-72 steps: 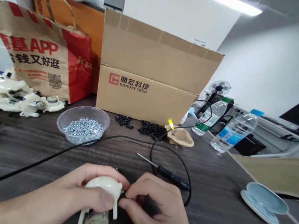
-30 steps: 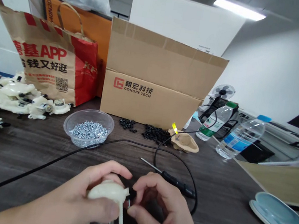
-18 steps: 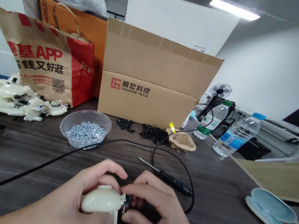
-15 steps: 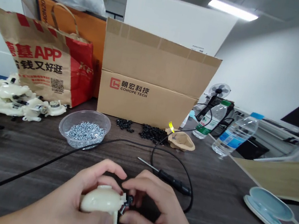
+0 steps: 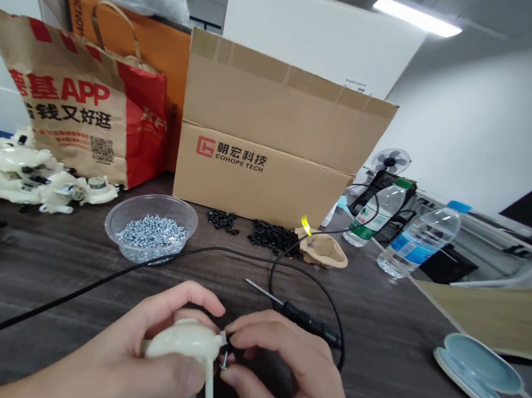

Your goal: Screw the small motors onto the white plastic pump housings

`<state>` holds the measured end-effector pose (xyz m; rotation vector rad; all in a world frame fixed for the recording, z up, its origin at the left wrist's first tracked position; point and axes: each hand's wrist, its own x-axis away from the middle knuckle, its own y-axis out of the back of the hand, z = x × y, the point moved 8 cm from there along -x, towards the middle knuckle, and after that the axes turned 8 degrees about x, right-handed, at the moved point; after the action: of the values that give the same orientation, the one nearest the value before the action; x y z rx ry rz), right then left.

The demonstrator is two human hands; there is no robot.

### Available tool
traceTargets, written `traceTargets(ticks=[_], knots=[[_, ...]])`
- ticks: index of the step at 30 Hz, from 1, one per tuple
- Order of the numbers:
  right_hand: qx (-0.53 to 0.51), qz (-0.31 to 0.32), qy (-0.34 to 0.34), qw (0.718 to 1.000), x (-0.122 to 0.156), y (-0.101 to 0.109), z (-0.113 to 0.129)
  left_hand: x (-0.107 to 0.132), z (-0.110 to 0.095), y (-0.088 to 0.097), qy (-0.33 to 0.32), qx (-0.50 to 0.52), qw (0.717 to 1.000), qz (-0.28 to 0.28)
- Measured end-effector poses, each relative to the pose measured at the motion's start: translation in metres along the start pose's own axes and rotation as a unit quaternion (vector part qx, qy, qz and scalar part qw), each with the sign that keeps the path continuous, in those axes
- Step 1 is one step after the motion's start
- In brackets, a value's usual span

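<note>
Two hands are busy: left hand (image 5: 136, 347) clamped on a cream plastic housing (image 5: 180, 340), right hand (image 5: 299, 372) parted around a small screw (image 5: 223, 359).

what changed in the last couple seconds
The right hand has eased its fingers back from the end of the cream plastic housing, leaving a small screw showing there. The left hand has kept hold of the housing. The screwdriver and bowl of screws stayed put.

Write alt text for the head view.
Over a dark wood table, the left hand grips a cream plastic housing while the right hand curves around a small screw at its end. A black-handled screwdriver and a clear bowl of screws lie beyond.
</note>
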<state>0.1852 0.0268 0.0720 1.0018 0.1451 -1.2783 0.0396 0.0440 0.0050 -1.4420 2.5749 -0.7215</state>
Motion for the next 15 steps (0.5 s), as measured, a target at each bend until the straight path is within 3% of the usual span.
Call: traceTargets(ticks=[4,15], knots=[[0.003,-0.018,0.023,1.0,-0.0018,0.0041,0.0067,-0.0002,0.0,0.0,0.0,0.004,1.0,-0.006],[0.028,-0.035,-0.025,0.999,0.0006,0.0051,0.0002,-0.0003,-0.0003,-0.0022,-0.005,-0.047,0.999,0.021]])
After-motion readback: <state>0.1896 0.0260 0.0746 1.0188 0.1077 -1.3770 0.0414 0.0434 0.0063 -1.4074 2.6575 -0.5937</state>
